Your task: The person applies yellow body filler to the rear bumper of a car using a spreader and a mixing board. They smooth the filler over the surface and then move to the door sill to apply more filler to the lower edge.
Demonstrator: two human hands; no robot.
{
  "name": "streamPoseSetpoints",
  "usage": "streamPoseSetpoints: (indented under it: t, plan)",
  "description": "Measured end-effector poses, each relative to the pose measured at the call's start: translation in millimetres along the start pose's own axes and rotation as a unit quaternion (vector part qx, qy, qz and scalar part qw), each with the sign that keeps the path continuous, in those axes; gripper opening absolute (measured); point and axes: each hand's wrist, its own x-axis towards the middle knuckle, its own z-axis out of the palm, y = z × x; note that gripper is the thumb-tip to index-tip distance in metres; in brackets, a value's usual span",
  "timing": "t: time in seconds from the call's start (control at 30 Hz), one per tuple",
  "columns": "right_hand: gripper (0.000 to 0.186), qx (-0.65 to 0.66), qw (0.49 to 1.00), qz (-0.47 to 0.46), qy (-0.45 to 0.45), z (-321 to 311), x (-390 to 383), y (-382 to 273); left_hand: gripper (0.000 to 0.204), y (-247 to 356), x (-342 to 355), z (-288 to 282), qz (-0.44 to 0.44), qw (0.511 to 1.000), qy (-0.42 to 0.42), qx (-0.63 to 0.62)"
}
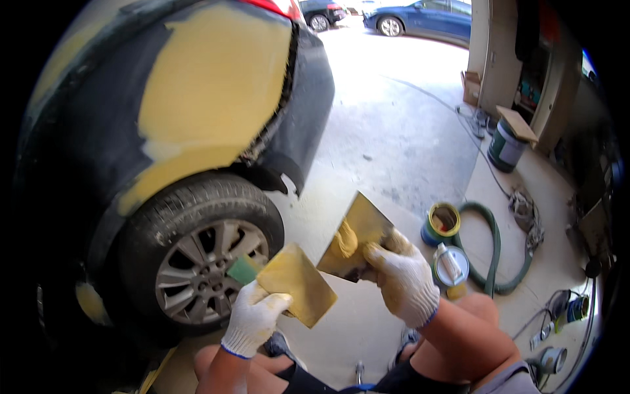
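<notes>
My left hand, in a white knit glove, is closed on a flat square putty spreader smeared yellow. A green flat piece sticks out on the left above that hand; whether the hand also grips it I cannot tell. In my right hand, gloved alike, is a second square putty spreader, tilted, with a lump of yellow putty on its face. The spreaders' near corners almost meet. Ahead on the left, the dark car's rear side panel carries a broad layer of yellow filler above the wheel.
On the right floor stand an open can, a round tin with a white tube on its lid, and a looped green hose. A dark bucket with a board on top is farther back. Cars, including a blue car, are outside.
</notes>
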Motion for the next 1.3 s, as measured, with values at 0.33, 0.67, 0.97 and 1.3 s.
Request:
streamPoseSetpoints:
  t: [0.33,0.67,0.97,1.3]
  plan:
    - [0.050,-0.261,0.833,-0.358,-0.331,30,-14,32,0.049,-17,10,25,-0.159,0.863,-0.017,-0.479]
    - [0.041,-0.367,0.767,-0.436,-0.296,26,0,27,0.062,-25,8,10,-0.142,0.800,-0.123,-0.570]
    - [0.055,-0.462,0.736,-0.444,-0.220,20,17,35,0.053,-7,3,5,-0.123,0.849,-0.006,-0.513]
    - [0.041,0.071,0.989,0.076,-0.106,10,20,18,0.040,23,-21,8,-0.056,0.934,0.046,-0.351]
